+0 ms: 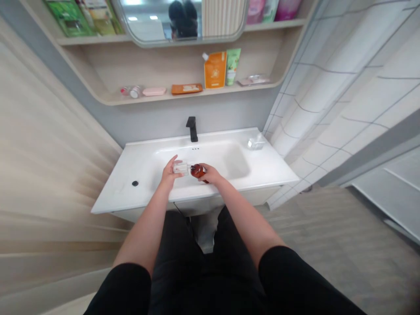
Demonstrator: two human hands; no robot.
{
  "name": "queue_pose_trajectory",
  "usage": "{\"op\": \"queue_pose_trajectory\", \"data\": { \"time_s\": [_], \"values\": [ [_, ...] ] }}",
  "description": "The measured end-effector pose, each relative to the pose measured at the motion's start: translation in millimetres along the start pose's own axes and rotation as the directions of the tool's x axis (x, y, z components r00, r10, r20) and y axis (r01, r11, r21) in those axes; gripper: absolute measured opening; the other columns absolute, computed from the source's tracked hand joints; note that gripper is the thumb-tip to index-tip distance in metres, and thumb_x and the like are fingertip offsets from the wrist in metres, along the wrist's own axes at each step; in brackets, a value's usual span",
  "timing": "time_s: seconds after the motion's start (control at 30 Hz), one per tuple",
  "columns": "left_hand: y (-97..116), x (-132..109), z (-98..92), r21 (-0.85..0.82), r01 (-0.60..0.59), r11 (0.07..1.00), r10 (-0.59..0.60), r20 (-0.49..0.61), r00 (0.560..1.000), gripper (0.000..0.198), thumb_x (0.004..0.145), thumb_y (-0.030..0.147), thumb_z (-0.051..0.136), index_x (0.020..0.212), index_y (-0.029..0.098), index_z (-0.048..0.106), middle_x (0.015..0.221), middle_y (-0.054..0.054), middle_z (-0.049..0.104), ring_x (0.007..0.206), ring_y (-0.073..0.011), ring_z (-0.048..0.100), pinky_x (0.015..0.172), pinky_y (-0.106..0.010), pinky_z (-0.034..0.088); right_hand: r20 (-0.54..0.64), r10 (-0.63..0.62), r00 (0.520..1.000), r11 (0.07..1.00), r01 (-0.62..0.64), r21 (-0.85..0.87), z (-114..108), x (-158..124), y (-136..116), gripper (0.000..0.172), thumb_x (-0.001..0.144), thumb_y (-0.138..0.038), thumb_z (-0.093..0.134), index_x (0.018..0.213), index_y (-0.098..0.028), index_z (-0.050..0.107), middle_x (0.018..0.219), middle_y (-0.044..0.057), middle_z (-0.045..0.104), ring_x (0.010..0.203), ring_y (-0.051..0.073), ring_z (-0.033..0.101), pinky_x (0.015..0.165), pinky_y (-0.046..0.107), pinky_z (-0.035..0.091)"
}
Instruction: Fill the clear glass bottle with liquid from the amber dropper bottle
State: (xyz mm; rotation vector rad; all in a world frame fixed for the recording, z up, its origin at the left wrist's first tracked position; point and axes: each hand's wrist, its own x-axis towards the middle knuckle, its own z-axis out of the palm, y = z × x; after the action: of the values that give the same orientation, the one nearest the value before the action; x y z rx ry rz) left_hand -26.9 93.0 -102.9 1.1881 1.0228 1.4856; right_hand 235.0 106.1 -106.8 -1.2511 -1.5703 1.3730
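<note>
Over a white sink (226, 151), the left hand (169, 171) grips a small clear container (181, 168), fingers curled firmly around it. The right hand (210, 173) is closed on a brown bottle (197, 171), which lies tilted on its side, close against the container above the basin. Behind the sink stands a black tap (192, 129), with a shelf (164, 97) of toiletries higher up and a pale tiled wall (328, 105) to the sink's right.

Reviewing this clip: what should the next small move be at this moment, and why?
Probably ease the amber bottle closer to the small clear container, keeping both over the white sink basin. The right hand and left hand hold them close together there, though their openings are too blurred to make out.
</note>
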Motion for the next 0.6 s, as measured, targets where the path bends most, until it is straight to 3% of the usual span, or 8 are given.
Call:
{"op": "queue_pose_trajectory", "data": {
  "time_s": [0.2,0.6],
  "values": [
    [0.3,0.6,-0.3,0.000,0.004,1.000,-0.004,-0.011,1.000,0.106,0.045,0.016,0.100,0.147,0.027,0.075,0.126,-0.009,0.079,0.104,-0.0279,0.077,0.085,-0.038,0.062,-0.002,0.006,1.000,1.000,-0.006,0.001,-0.6,1.6,2.7,0.088,0.054,-0.014,0.090,0.140,-0.026,0.077,0.102,-0.003,0.081,0.089,0.023,0.074,0.089,0.037,0.064],
    [1.3,0.4,-1.0,0.010,0.004,1.000,-0.004,-0.006,1.000,0.107,0.044,0.014,0.098,0.148,0.026,0.074,0.124,-0.007,0.078,0.104,-0.0265,0.074,0.085,-0.037,0.062,-0.027,0.005,1.000,1.000,-0.005,0.001,-0.5,-1.0,0.4,0.085,0.053,-0.012,0.090,0.136,-0.027,0.080,0.106,-0.003,0.082,0.096,0.025,0.076,0.096,0.039,0.063]
  ]
}}
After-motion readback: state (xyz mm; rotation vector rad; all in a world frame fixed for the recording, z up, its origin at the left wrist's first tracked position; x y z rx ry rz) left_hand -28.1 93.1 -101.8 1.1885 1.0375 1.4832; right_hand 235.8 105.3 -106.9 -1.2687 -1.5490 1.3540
